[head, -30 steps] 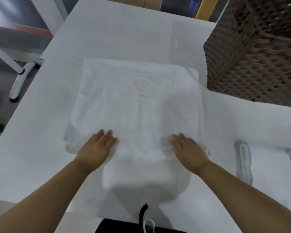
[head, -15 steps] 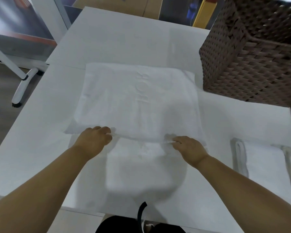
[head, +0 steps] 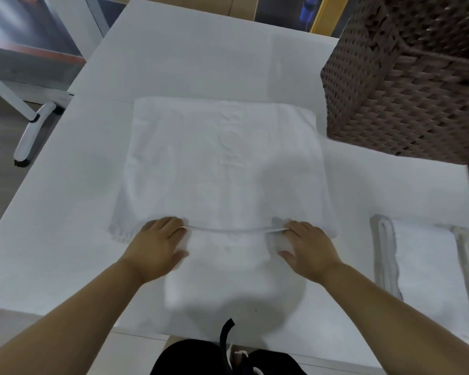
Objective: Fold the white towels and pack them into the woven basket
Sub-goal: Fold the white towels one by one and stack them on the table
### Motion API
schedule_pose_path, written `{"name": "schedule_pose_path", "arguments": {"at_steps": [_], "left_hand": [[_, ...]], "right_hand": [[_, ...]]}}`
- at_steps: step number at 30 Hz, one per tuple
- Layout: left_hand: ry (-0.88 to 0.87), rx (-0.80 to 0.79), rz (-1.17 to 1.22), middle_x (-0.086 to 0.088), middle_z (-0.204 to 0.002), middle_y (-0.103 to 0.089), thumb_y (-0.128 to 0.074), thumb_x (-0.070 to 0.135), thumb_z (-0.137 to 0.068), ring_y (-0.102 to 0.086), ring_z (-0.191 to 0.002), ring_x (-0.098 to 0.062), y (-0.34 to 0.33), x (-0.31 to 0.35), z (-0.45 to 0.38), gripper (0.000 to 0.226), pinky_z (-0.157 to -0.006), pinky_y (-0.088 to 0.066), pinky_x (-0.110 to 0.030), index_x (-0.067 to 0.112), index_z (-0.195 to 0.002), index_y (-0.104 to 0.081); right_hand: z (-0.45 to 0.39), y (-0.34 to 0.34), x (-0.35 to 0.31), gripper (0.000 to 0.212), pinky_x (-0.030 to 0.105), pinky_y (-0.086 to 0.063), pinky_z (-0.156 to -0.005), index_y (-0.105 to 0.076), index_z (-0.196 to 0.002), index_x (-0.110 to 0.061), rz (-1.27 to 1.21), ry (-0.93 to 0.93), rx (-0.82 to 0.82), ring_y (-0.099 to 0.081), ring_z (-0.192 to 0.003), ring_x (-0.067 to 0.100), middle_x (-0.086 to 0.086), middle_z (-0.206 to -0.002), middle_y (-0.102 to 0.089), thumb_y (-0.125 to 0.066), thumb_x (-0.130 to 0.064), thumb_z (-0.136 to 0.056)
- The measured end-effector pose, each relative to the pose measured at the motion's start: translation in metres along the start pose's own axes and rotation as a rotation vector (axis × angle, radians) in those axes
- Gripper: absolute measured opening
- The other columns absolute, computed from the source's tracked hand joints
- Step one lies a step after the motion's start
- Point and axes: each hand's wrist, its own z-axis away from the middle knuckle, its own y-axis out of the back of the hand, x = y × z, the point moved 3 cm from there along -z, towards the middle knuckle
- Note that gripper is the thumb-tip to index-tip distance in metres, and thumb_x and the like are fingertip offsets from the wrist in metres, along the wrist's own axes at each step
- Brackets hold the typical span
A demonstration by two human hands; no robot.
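**Near edge of one towel gripped, basket not yet loaded as far as shown**

Head view: A white towel (head: 222, 163) lies spread flat on the white table (head: 65, 212), a raised line of lettering running down its middle. The person's left hand (head: 157, 247) and right hand (head: 309, 253) sit at the towel's near edge, one toward each side. Both have their fingers curled around the hem, which is lifted slightly off the table and drawn taut between them in a thin line. The far part of the towel rests flat.

The woven basket (head: 406, 98), dark brown, stands on the far right of the table, just beside the towel's far right corner. Its inside is not visible from this angle, so whether anything is packed in it cannot be told. On the near right, well apart from the hands, a folded towel (head: 423, 261) lies flat with its layered edges showing.

Judged from this, the task is partway along: one towel looks already folded but not yet in the basket, and the towel in hand appears to be at a fold that would carry its near edge toward the far edge. Finishing its folds and packing both towels remains.
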Motion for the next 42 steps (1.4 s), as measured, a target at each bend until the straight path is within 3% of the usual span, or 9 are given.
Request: {"name": "schedule_pose_path", "arguments": {"at_steps": [8, 12, 14, 18, 23, 28, 32, 36, 42], "left_hand": [[-0.025, 0.134, 0.010, -0.015, -0.083, -0.068, -0.041, 0.015, -0.080, -0.067, -0.069, -0.031, 0.005, 0.004, -0.014, 0.033, -0.047, -0.055, -0.034, -0.001, -0.074, -0.069], [-0.086, 0.005, -0.053, -0.017, -0.085, -0.066, -0.073, 0.006, -0.065, -0.066, -0.068, -0.031, 0.006, -0.005, -0.018, 0.013, -0.033, -0.048, -0.031, -0.001, -0.073, -0.065], [-0.060, -0.035, -0.003, -0.016, -0.085, -0.067, -0.077, -0.004, -0.055, -0.067, -0.066, -0.031, 0.002, -0.013, -0.019, 0.023, -0.036, -0.050, -0.032, 0.000, -0.074, -0.067], [0.073, 0.067, 0.203, -0.007, -0.076, -0.069, -0.039, 0.013, -0.071, -0.067, -0.058, -0.027, 0.009, -0.021, -0.021, 0.031, -0.047, -0.054, -0.031, 0.008, -0.073, -0.069], [0.245, -0.022, 0.277, -0.003, -0.101, -0.069, -0.054, 0.003, -0.083, -0.065, -0.092, -0.026, 0.014, -0.030, -0.026, 0.024, -0.080, -0.049, -0.030, 0.009, -0.099, -0.071], [0.090, 0.037, 0.194, -0.004, -0.086, -0.069, -0.065, 0.001, -0.073, -0.069, -0.073, -0.025, 0.011, -0.029, -0.015, 0.014, -0.059, -0.058, -0.034, 0.009, -0.081, -0.073], [0.137, -0.068, 0.099, -0.007, -0.093, -0.069, -0.085, -0.003, -0.058, -0.068, -0.075, -0.029, 0.004, -0.031, -0.003, 0.027, -0.058, -0.059, -0.038, 0.004, -0.082, -0.074], [0.272, -0.190, 0.063, 0.002, -0.126, -0.056, -0.049, 0.014, -0.095, -0.060, -0.106, -0.020, 0.016, -0.035, -0.006, 0.032, -0.086, -0.049, -0.030, 0.011, -0.126, -0.058], [0.331, -0.135, -0.034, 0.005, -0.117, -0.056, -0.044, 0.013, -0.095, -0.062, -0.093, -0.021, 0.069, -0.055, -0.034, 0.024, -0.076, -0.047, -0.028, 0.016, -0.110, -0.062]], "right_hand": [[-0.003, 0.002, -0.009, 0.046, 0.038, -0.056, -0.058, -0.068, -0.089, -0.006, 0.100, -0.074, -0.025, -0.064, -0.072, 0.025, 0.006, -0.094, -0.064, -0.082, -0.040, -0.062], [-0.002, 0.001, -0.007, 0.037, 0.038, -0.054, -0.057, -0.066, -0.088, -0.006, 0.088, -0.019, 0.017, -0.063, -0.071, 0.027, 0.008, -0.094, -0.062, -0.083, -0.022, -0.060], [-0.001, -0.001, -0.004, 0.039, 0.038, -0.054, -0.057, -0.065, -0.089, -0.004, 0.073, 0.004, 0.037, -0.062, -0.070, 0.029, 0.010, -0.094, -0.062, -0.080, -0.007, -0.054], [0.000, -0.001, -0.002, 0.047, 0.041, -0.055, -0.058, -0.065, -0.092, -0.001, 0.078, 0.007, -0.009, -0.062, -0.073, 0.032, 0.013, -0.096, -0.062, -0.075, 0.000, -0.046], [-0.002, 0.003, 0.000, 0.041, 0.035, -0.056, -0.058, -0.068, -0.090, -0.004, 0.014, -0.012, -0.030, -0.063, -0.073, 0.027, 0.008, -0.096, -0.064, -0.077, 0.003, -0.051], [-0.005, 0.007, 0.016, 0.026, 0.037, -0.053, -0.081, -0.064, -0.114, -0.005, -0.084, -0.121, -0.120, -0.058, -0.107, 0.025, 0.002, -0.123, -0.059, -0.051, -0.004, -0.092], [-0.010, 0.013, 0.022, 0.027, 0.034, -0.049, -0.086, -0.061, -0.116, -0.009, -0.047, -0.108, -0.196, -0.056, -0.107, 0.022, 0.003, -0.124, -0.056, -0.041, -0.011, -0.098], [-0.020, 0.037, 0.025, 0.026, 0.030, -0.045, -0.080, -0.057, -0.116, -0.009, -0.040, -0.123, -0.175, -0.058, -0.098, 0.021, 0.003, -0.120, -0.055, -0.036, -0.013, -0.101], [-0.046, 0.101, 0.039, 0.027, 0.031, -0.038, -0.076, -0.054, -0.118, -0.009, -0.027, -0.148, -0.066, -0.056, -0.100, 0.025, 0.005, -0.120, -0.054, -0.033, -0.016, -0.102]]}}
